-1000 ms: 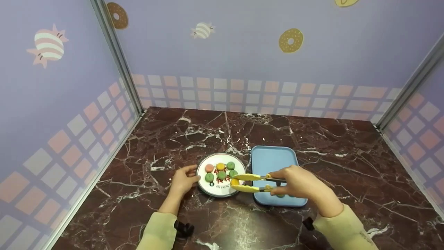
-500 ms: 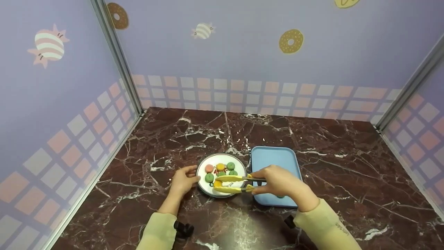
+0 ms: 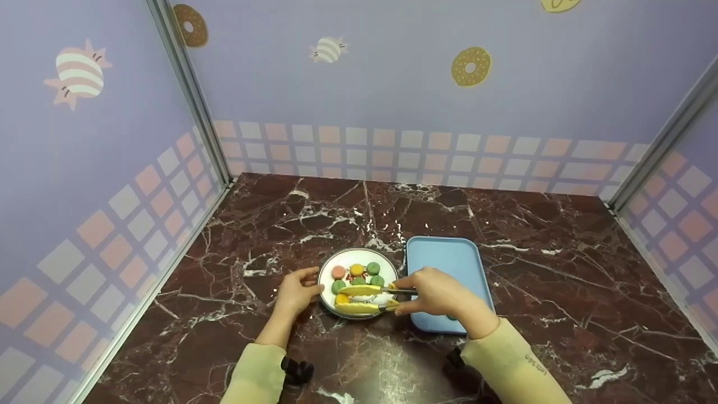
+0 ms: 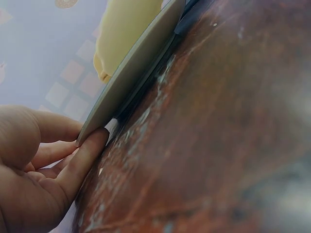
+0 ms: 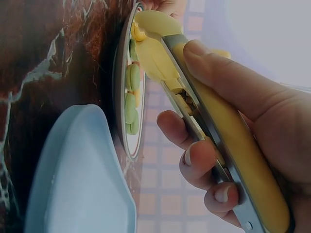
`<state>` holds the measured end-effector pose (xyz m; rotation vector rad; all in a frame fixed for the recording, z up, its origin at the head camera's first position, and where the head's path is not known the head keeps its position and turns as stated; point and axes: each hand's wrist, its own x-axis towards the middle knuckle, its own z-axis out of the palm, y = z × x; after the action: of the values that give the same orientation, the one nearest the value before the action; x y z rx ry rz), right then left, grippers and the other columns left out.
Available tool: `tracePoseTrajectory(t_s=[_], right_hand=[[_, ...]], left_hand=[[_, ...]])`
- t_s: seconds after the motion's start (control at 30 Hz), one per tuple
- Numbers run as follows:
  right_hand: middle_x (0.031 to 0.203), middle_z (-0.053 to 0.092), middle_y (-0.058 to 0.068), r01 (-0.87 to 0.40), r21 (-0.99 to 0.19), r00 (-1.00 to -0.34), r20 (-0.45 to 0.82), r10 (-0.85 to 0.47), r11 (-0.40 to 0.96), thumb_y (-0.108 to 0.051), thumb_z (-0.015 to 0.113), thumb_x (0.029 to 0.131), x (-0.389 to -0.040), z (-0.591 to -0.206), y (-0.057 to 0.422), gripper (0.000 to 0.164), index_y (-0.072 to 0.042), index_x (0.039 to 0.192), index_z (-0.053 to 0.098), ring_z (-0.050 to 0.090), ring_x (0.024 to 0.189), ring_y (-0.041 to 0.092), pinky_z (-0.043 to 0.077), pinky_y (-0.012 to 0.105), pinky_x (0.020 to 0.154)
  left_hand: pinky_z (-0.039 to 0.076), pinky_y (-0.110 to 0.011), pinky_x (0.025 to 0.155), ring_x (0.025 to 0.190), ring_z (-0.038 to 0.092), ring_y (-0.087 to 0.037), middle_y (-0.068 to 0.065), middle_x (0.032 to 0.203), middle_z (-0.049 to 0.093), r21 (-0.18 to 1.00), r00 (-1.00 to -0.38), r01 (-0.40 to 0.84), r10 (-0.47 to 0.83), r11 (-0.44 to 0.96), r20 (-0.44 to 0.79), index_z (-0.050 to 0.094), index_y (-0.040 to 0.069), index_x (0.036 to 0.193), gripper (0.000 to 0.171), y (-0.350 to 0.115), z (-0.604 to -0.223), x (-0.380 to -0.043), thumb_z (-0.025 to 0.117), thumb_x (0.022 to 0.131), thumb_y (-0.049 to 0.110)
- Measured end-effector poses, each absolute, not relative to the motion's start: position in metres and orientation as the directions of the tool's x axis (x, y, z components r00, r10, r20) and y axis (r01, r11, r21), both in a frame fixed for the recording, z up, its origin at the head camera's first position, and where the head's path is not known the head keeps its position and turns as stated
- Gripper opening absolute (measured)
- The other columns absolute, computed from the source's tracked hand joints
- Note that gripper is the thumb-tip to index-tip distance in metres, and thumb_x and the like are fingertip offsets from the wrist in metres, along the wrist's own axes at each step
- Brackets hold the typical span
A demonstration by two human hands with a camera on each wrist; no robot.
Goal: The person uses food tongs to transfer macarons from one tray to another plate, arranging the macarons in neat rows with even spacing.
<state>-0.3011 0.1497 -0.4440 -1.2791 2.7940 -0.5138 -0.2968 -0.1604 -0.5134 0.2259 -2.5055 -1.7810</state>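
My left hand [image 3: 296, 292] holds the left rim of a round white plate [image 3: 349, 257]; in the left wrist view, the rim lies between the thumb [image 4: 87, 153] and a finger. My right hand [image 3: 440, 294] grips yellow-tipped tongs [image 3: 364, 290] over the plate's front part. Between the tong heads, at the front left of the plate, is a yellow macaron [image 3: 341, 300]; whether it rests on the plate I cannot tell. Behind it sit a pink macaron [image 3: 338, 272], another yellow macaron [image 3: 357, 270] and several green macarons [image 3: 373, 268], one partly hidden by the tongs.
Right of the plate stands a blue tray [image 3: 443, 255], partly covered by my right hand, with a bit of green [image 3: 451, 317] showing near its front. Both sit on a dark red marbled tabletop [image 3: 291, 219]. Patterned walls [image 3: 392, 84] enclose the back and sides.
My right hand has moved left, carrying the tongs and the yellow macaron from the plate's right edge to its front left. The left hand has stayed at the rim.
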Motion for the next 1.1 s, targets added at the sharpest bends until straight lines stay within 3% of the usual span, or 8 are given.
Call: tracePoseTrajectory(t_s=[0.17,0.33,0.87,1.1], right_hand=[[0.089,0.079,0.006,-0.717,-0.315,-0.676,0.101,-0.729,0.622,-0.039,0.085,0.081,-0.302,-0.445,0.148,0.037,-0.015,0.109,0.078,0.069,0.073,0.019,0.061,0.037,0.067],[0.092,0.079,0.006,-0.703,-0.328,-0.69,0.099,-0.717,0.631,-0.039,0.086,0.081,-0.302,-0.445,0.148,0.039,-0.017,0.112,0.079,0.067,0.073,0.018,0.06,0.036,0.067],[0.094,0.079,0.006,-0.685,-0.378,-0.698,0.094,-0.71,0.623,-0.04,0.084,0.083,-0.301,-0.445,0.153,0.037,-0.015,0.11,0.078,0.061,0.07,0.012,0.056,0.031,0.064],[0.108,0.08,0.004,-0.672,-0.413,-0.708,0.116,-0.697,0.614,-0.035,0.085,0.083,-0.296,-0.443,0.163,0.042,-0.014,0.119,0.078,0.074,0.087,0.025,0.064,0.039,0.077]], left_hand=[[0.068,-0.033,0.071,0.102,0.073,-0.035,-0.032,0.117,0.069,0.95,-0.989,-0.053,-0.148,0.307,-0.007,0.064,-0.012,0.128,0.047,-0.161,-0.515,-0.297,0.072,0.083,-0.007],[0.069,-0.034,0.075,0.11,0.071,-0.039,-0.032,0.123,0.068,0.947,-0.987,-0.093,-0.157,0.307,-0.046,0.063,-0.01,0.132,0.048,-0.161,-0.515,-0.298,0.072,0.085,-0.006],[0.069,-0.036,0.078,0.115,0.069,-0.042,-0.033,0.126,0.066,0.949,-0.987,-0.101,-0.152,0.3,-0.056,0.06,-0.012,0.134,0.049,-0.16,-0.517,-0.299,0.069,0.086,-0.008],[0.068,-0.035,0.078,0.115,0.068,-0.042,-0.034,0.125,0.066,0.953,-0.987,-0.098,-0.151,0.285,-0.057,0.06,-0.013,0.134,0.05,-0.159,-0.515,-0.299,0.069,0.086,-0.009]])
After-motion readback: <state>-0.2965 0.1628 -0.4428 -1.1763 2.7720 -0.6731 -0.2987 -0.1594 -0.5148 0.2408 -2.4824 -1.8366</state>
